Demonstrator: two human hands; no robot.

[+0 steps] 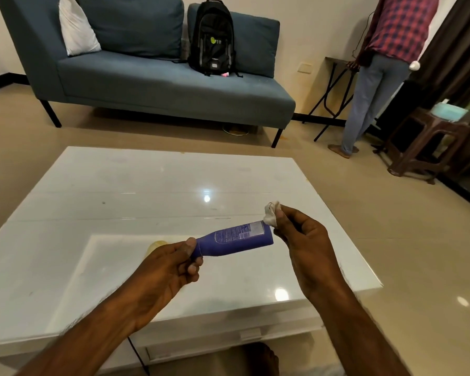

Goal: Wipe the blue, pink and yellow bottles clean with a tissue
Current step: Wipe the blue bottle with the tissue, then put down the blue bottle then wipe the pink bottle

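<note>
My left hand (171, 263) grips the cap end of the blue bottle (235, 240) and holds it almost level above the white table (120, 202). A label with small print faces up on the bottle. My right hand (301, 240) pinches a crumpled white tissue (272, 215) against the bottle's far right end. The rounded top of a yellow bottle (158, 244) peeks out just behind my left hand; the rest of it is hidden. I see no pink bottle on the table.
A blue sofa (152, 77) with a black backpack (212, 39) and a white cushion (76, 28) stands beyond the table. A person in a checked shirt (377, 71) stands at the right by a folding table. A brown stool (429, 142) stands further right.
</note>
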